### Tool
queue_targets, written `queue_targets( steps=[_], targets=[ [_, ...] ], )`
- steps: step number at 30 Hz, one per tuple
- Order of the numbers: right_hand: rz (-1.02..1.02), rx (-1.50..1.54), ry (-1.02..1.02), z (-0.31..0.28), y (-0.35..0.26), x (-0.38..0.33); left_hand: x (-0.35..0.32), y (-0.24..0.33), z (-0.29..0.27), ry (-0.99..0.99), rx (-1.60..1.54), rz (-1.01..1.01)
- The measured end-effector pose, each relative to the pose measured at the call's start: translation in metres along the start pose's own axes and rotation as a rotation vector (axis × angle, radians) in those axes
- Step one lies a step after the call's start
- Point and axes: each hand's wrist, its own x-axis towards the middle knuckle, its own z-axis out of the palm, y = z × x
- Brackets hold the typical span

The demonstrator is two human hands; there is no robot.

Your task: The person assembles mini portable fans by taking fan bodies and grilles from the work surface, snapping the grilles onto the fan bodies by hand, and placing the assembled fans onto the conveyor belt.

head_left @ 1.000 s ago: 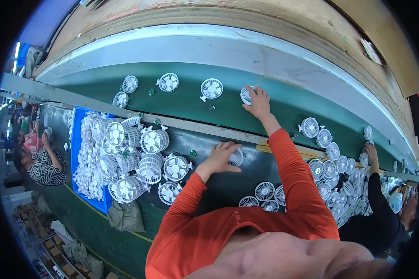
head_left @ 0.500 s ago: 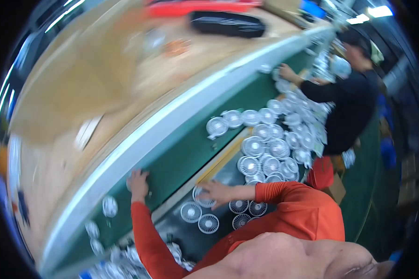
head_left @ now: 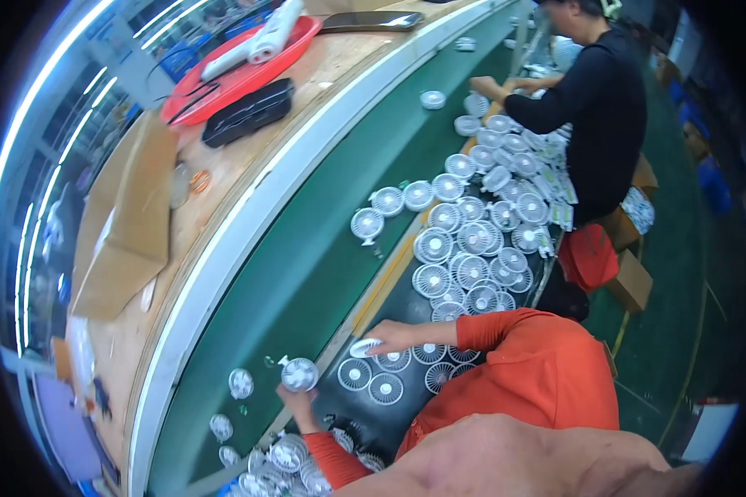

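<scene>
My left hand [head_left: 294, 398] holds a small round white fan [head_left: 299, 374] at the near edge of the green conveyor belt [head_left: 307, 273]. My right hand [head_left: 394, 335], in an orange sleeve, reaches across the dark bench [head_left: 394, 298]. Its fingertips grip a tilted white fan disc [head_left: 362, 348]. More white fans [head_left: 371, 381] lie flat just below that hand. Two small fans [head_left: 240, 383] sit on the belt to the left of my left hand.
A big cluster of white fans [head_left: 472, 248] covers the bench further along. A co-worker in black [head_left: 597, 108] handles fans there. A wooden shelf beyond the belt carries a red tray [head_left: 232, 79], a black case [head_left: 249, 112] and cardboard [head_left: 128, 224]. A red stool [head_left: 588, 257] and a box [head_left: 630, 282] stand on the floor.
The view has swung right along the line. My right hand came back from the belt to the bench. My left hand now holds a fan at the belt edge.
</scene>
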Motion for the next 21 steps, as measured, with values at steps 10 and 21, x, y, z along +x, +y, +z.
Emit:
queue_targets(
  steps=[10, 21],
  targets=[
    [0.046, 0.274, 0.132, 0.044, -0.03, -0.016, -0.174, -0.017, 0.075, -0.386, -1.024, -0.316],
    [-0.275, -0.164, -0.225, 0.054, -0.094, -0.048, -0.213, -0.008, 0.073, -0.271, -1.129, -0.293]
  ],
)
